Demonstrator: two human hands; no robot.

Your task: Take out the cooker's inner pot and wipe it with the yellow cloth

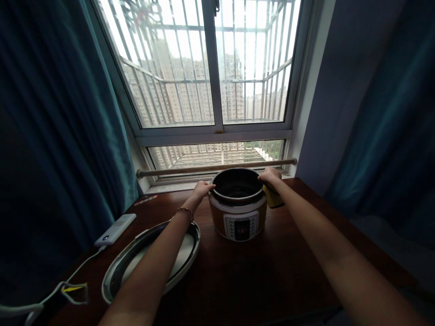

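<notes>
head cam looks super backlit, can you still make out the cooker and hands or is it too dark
Head view: window blown out, curtains near black; the cooker is dim but readable, left hand and right hand on its rim; wide-angle bending at the edges, lid in shadow.

Barred window [217, 63], teal curtains [61, 113], dark wooden table [258, 267]

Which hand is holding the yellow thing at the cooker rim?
The right hand. It grips a yellow sponge-like pad against the right side of the cooker rim. The left hand rests bare on the left rim, holding nothing else.
</notes>
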